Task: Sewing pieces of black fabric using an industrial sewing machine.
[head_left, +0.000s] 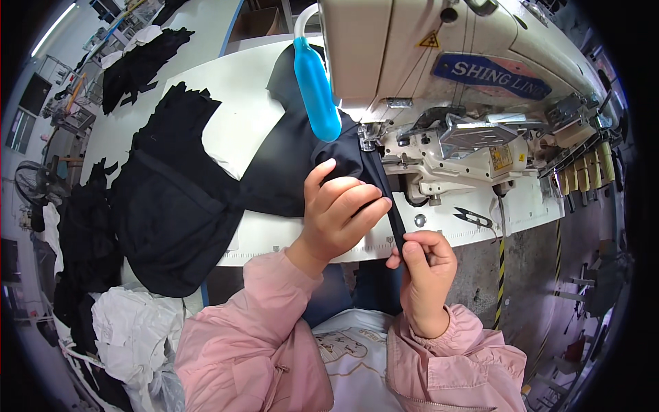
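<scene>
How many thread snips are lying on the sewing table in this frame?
1. A single pair of thread snips lies on the white table to the right of the right hand, below the sewing machine. Fabric may hide others.
</scene>
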The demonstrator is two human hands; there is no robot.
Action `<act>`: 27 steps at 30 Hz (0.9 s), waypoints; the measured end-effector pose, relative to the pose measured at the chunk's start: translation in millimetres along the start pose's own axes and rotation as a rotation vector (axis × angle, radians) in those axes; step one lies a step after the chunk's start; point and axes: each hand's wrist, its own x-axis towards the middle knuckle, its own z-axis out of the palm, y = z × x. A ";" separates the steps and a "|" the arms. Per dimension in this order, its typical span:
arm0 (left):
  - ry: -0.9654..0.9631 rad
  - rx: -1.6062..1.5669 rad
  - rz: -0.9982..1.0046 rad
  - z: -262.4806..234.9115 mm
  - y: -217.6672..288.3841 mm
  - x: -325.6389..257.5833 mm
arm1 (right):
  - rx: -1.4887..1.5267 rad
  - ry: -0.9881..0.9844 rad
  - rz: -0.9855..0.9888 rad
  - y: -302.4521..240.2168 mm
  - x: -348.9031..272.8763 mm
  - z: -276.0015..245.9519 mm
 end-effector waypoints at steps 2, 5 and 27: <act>-0.015 0.018 0.025 -3.1 -0.1 0.9 | -0.041 -0.015 0.002 -1.9 -4.1 1.7; -0.044 -0.002 0.049 -5.7 -2.5 2.2 | -0.093 -0.052 -0.042 -1.2 -5.0 2.4; -0.076 -0.174 -0.092 -15.2 -6.2 14.0 | -0.908 -0.577 -1.364 1.0 114.6 -3.4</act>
